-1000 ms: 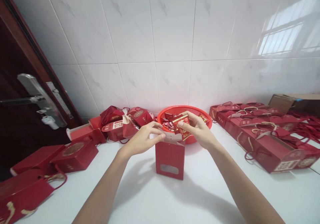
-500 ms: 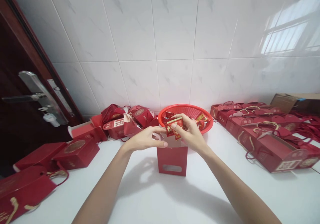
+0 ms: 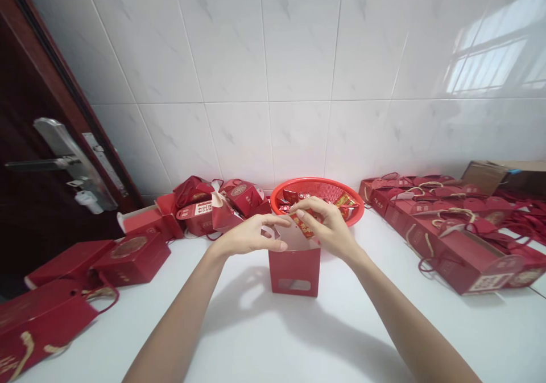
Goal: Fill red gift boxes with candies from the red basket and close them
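Observation:
An upright red gift box [image 3: 295, 269] with an open top and a small clear window stands in front of me. My left hand [image 3: 251, 236] curves round its upper left edge, thumb at the front and fingers over the rim. A pale side flap shows between them. Above the opening, my right hand [image 3: 326, 226] pinches a small red-and-gold candy packet [image 3: 303, 223]. The inside of the box is mostly hidden. Just behind it, a red plastic basket [image 3: 360, 212] holds several wrapped candies [image 3: 346, 202].
Several red gift boxes [image 3: 132, 258] lie along the left, with more piled near the wall [image 3: 230, 138]. Rows of red boxes with cord handles [image 3: 447, 252] fill the right side. A cardboard carton [image 3: 486, 177] sits at the far right. A door handle [image 3: 38, 165] is at left.
One of the red packets in my right hand is no longer visible there; a single packet shows, lower over the box opening. My left hand has stayed at the box edge.

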Demonstrator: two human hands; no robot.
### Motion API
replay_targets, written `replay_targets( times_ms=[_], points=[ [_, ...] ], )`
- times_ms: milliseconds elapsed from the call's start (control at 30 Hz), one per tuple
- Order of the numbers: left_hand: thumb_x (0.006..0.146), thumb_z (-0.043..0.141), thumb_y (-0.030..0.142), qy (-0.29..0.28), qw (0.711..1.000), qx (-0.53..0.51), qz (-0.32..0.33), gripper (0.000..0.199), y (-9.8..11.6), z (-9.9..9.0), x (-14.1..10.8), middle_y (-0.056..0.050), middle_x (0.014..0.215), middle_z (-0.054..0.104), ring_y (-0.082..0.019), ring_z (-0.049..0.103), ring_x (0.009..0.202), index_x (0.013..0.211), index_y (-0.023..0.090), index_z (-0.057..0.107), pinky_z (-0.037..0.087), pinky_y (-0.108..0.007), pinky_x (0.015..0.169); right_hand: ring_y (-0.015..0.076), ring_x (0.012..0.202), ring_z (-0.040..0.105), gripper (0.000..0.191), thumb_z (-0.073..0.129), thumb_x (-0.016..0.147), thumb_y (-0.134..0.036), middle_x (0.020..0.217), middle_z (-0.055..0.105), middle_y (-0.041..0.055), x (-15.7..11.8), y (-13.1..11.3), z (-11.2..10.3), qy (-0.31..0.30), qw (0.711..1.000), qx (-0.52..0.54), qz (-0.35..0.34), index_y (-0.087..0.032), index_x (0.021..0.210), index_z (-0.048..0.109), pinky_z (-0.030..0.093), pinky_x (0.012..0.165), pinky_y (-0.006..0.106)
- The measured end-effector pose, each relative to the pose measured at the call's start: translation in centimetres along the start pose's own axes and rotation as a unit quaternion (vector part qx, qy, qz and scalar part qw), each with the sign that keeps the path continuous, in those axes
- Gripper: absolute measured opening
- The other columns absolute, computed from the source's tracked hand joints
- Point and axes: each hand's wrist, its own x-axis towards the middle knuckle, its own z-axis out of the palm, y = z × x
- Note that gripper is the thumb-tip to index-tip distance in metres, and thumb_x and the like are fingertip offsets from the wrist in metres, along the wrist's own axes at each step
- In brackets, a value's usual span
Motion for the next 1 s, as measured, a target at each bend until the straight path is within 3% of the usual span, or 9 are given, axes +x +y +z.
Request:
replay_targets(
  times_ms=[167, 300, 400, 567, 733, 900, 1000],
  points=[
    [0.074, 0.078, 0.044, -0.006, 1.0, -0.005, 0.029, 0.058, -0.3, 0.0, 0.1, -0.008, 0.12, 0.071, -0.023, 0.065, 0.094, 0.127, 0.024, 0.068, 0.052, -0.035, 0.082, 0.0189, 0.089, 0.07, 0.014, 0.062, 0.092, -0.024, 0.094, 0.077, 0.0037, -0.2, -0.2, 0.9, 0.016, 0.997, 0.077, 0.023, -0.022, 0.094, 0.076, 0.052, 0.078, 0.03],
    [0.075, 0.077, 0.043, -0.012, 0.999, -0.007, 0.044, 0.055, -0.3, 0.0, 0.2, -0.007, 0.106, 0.073, -0.023, 0.065, 0.093, 0.126, 0.023, 0.069, 0.052, -0.034, 0.081, 0.0177, 0.081, 0.07, 0.018, 0.059, 0.09, -0.017, 0.091, 0.077, 0.0033, -0.4, -0.3, 1.2, -0.044, 0.999, 0.01, 0.02, -0.021, 0.096, 0.075, 0.051, 0.071, 0.028],
    [0.075, 0.077, 0.041, -0.005, 0.999, -0.008, 0.045, 0.055, -0.2, 0.1, 0.1, -0.007, 0.105, 0.074, -0.024, 0.066, 0.093, 0.126, 0.023, 0.069, 0.052, -0.034, 0.08, 0.0169, 0.076, 0.068, 0.022, 0.057, 0.091, -0.014, 0.089, 0.076, 0.0033, -0.5, -0.3, 0.9, -0.088, 0.994, -0.054, 0.023, -0.022, 0.1, 0.075, 0.049, 0.067, 0.027],
    [0.075, 0.076, 0.041, -0.004, 1.0, -0.006, 0.028, 0.051, 0.1, 0.0, 0.0, -0.006, 0.115, 0.073, -0.023, 0.067, 0.091, 0.124, 0.026, 0.071, 0.053, -0.034, 0.08, 0.0192, 0.086, 0.069, 0.02, 0.056, 0.093, -0.018, 0.098, 0.077, 0.0046, -0.3, -0.4, 0.1, -0.095, 0.994, -0.062, 0.0, -0.022, 0.101, 0.074, 0.051, 0.074, 0.03],
    [0.082, 0.07, 0.042, 0.033, 0.999, -0.004, 0.031, 0.042, 0.2, 0.3, 0.2, -0.006, 0.131, 0.069, -0.026, 0.065, 0.111, 0.12, 0.026, 0.072, 0.051, -0.033, 0.091, 0.0195, 0.085, 0.07, 0.015, 0.06, 0.092, -0.028, 0.095, 0.076, 0.0048, 0.0, -0.4, -0.9, -0.033, 0.999, -0.041, 0.002, -0.022, 0.095, 0.073, 0.054, 0.076, 0.032],
    [0.087, 0.064, 0.049, 0.069, 0.997, 0.024, 0.036, 0.04, 0.0, 0.7, 0.7, -0.007, 0.129, 0.07, -0.029, 0.062, 0.119, 0.118, 0.025, 0.073, 0.049, -0.039, 0.098, 0.0239, 0.105, 0.068, 0.025, 0.065, 0.089, -0.038, 0.112, 0.072, 0.0087, -0.5, 1.0, -2.3, 0.068, 0.996, -0.033, 0.053, -0.021, 0.108, 0.067, 0.054, 0.088, 0.038],
    [0.082, 0.071, 0.043, 0.059, 0.995, 0.032, 0.068, 0.043, -0.3, 0.8, 0.9, -0.007, 0.134, 0.067, -0.029, 0.062, 0.12, 0.122, 0.025, 0.071, 0.05, -0.04, 0.099, 0.0257, 0.112, 0.065, 0.04, 0.069, 0.086, -0.044, 0.116, 0.069, 0.0109, -1.9, 2.5, -3.0, 0.053, 0.993, -0.003, 0.11, -0.021, 0.118, 0.061, 0.055, 0.089, 0.04]
  ],
)
